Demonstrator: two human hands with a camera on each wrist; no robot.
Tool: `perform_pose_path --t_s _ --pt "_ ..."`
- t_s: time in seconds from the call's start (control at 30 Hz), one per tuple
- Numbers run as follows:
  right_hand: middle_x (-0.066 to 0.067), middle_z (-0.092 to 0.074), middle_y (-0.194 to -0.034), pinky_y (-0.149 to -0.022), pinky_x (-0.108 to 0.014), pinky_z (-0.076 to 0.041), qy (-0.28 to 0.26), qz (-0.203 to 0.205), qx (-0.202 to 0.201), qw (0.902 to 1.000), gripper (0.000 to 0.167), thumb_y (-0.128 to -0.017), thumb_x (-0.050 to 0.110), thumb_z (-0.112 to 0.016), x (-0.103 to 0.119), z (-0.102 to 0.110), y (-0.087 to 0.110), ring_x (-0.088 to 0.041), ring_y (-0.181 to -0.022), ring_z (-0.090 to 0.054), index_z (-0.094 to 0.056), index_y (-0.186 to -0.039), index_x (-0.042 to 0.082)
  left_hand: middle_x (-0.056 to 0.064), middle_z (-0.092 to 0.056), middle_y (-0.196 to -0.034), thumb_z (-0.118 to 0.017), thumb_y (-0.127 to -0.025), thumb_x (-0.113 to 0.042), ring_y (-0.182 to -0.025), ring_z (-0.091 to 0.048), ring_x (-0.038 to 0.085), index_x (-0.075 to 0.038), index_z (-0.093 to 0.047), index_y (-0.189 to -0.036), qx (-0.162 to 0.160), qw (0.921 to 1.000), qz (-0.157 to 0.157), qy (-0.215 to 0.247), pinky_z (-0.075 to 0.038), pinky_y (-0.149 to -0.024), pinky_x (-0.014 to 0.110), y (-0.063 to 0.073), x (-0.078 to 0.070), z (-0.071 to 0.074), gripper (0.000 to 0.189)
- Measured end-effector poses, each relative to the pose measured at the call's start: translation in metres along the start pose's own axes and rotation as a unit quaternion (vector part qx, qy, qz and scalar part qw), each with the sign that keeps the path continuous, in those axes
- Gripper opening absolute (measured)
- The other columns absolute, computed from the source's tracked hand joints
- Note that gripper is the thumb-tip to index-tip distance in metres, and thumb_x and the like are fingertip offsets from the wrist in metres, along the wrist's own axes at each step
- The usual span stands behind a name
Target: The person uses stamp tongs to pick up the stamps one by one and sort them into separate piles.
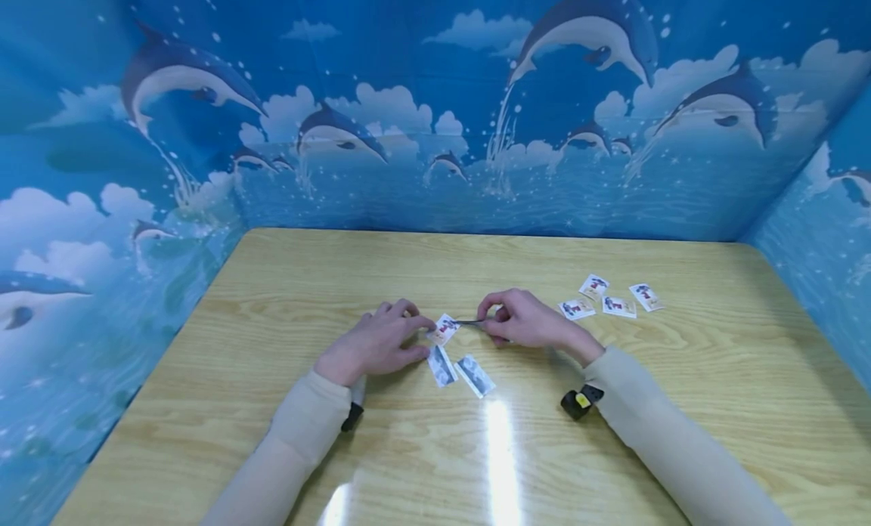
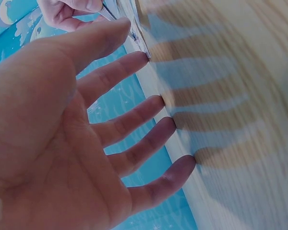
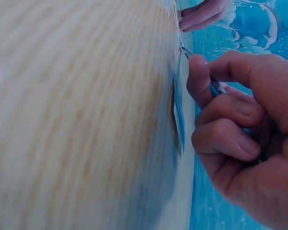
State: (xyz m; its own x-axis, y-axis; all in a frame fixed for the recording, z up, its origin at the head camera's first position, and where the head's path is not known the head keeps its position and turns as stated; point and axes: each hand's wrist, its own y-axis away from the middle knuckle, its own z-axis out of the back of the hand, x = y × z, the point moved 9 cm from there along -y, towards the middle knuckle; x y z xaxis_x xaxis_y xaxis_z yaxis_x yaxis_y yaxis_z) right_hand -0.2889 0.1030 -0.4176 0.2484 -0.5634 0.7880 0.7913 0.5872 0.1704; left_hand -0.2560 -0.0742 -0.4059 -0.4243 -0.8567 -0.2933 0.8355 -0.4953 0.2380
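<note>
picture card (image 1: pixel 444 330) | touching left fingers (image 1: pixel 418 323) | slim tool (image 1: pixel 469 323) in right fingers (image 1: pixel 493 299)

A card (image 1: pixel 445 328) lies on the worktop (image 1: pixel 313 269) between the left hand (image 1: pixel 382 338) and right hand (image 1: pixel 527 320). Two slips (image 1: pixel 442 367) lie just before it, four cards (image 1: pixel 619 307) (near each other) farther right.

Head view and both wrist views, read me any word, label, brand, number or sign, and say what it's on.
No readable text in any view.
Small white rectangular cards with coloured print: any lettering is too small to read.
Grey-and-white rectangular cards: too blurred to read.
Slim silvery metal tool: no readable marking.
Black device with yellow patch: too small to read.
Blue dolphin-print backdrop: pictures only.
</note>
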Motion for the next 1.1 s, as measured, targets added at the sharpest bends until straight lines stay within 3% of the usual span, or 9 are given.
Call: perform_pose_path --t_s 0.43,1.1 --pt "-0.007 -0.066 -0.068 -0.052 -0.023 -0.039 0.001 0.003 -0.022 0.9998 0.015 -0.1 0.014 -0.062 -0.003 0.003 0.007 -0.014 -0.056 -0.053 -0.068 -0.112 0.006 0.011 -0.049 -0.15 -0.065 -0.1 -0.042 -0.135 -0.048 0.037 -0.028 -0.058 -0.144 0.0 1.0 -0.001 0.0 -0.044 -0.107 0.062 0.001 0.001 -0.001 0.048" --pt "-0.007 -0.061 -0.065 -0.049 -0.023 -0.034 -0.003 -0.007 -0.072 0.9974 0.014 -0.101 0.013 -0.062 -0.013 0.026 0.036 -0.008 -0.052 -0.041 -0.068 -0.111 0.007 0.011 -0.049 -0.151 -0.065 -0.1 -0.043 -0.136 -0.048 0.037 -0.029 -0.059 -0.144 0.004 0.9999 0.01 -0.012 -0.045 -0.107 0.062 0.0 0.0 -0.001 0.046"
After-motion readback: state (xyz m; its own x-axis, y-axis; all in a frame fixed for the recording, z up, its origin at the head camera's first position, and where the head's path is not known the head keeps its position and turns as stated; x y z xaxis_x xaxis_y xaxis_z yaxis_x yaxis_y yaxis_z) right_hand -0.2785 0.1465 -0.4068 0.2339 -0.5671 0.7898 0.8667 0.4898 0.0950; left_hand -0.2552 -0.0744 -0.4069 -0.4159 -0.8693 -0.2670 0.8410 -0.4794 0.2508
